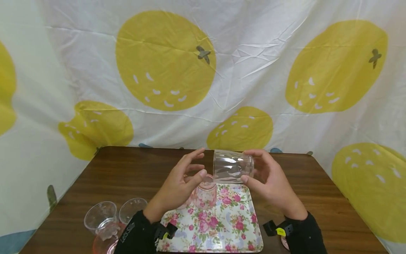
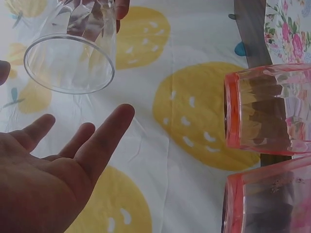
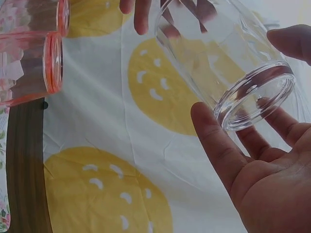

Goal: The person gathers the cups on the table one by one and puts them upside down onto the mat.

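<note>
A clear plastic tumbler (image 1: 233,167) lies sideways in the air above the tray's far edge, its mouth to the left. My right hand (image 1: 269,176) holds it near the base between thumb and fingers; the right wrist view shows the thick base (image 3: 257,97) by the fingers. My left hand (image 1: 177,181) is held beside the mouth with fingers spread and apart from the rim (image 2: 70,90). Below, pink tumblers (image 1: 204,194) stand bottom up on the floral tray (image 1: 228,229), partly hidden by the left hand. Two pink tumblers (image 2: 272,109) show in the left wrist view.
Clear cups (image 1: 100,215) and a pink cup (image 1: 106,240) stand at the left on the brown wooden table (image 1: 133,169). A small round thing (image 1: 284,242) is partly hidden by the right sleeve. A lemon-print cloth (image 1: 247,81) hangs behind the table.
</note>
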Available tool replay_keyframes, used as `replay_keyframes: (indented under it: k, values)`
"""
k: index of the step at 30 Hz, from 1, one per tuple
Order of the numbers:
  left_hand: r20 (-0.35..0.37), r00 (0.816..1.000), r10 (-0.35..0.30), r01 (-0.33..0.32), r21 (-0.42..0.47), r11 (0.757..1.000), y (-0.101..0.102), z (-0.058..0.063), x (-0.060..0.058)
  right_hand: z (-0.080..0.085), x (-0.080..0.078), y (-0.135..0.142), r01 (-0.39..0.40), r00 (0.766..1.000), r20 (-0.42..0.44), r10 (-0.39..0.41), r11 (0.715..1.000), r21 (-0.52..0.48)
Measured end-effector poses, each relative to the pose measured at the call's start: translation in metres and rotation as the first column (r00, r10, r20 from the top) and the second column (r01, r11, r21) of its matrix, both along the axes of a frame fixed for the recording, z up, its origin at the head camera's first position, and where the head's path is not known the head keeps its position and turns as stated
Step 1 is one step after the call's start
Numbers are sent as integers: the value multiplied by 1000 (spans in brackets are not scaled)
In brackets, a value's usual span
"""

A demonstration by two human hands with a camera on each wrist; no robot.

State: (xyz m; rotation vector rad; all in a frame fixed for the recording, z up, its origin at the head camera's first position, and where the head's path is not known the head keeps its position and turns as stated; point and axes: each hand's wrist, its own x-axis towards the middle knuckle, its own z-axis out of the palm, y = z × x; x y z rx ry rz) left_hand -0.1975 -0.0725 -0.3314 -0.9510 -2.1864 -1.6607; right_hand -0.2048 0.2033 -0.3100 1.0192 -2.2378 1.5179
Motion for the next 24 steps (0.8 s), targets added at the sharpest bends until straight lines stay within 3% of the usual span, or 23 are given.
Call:
replay_keyframes:
  k: [14, 24]
  values:
    - [-19, 999, 44, -44, -33, 998, -6, -5, -1, 18, -4, 17, 101, 991, -92, -92, 990, 95]
    - [-31, 998, 53, -54, -32, 998, -9, -3, -1, 30, -5, 17, 155, 985, -102, -136, 967, 203]
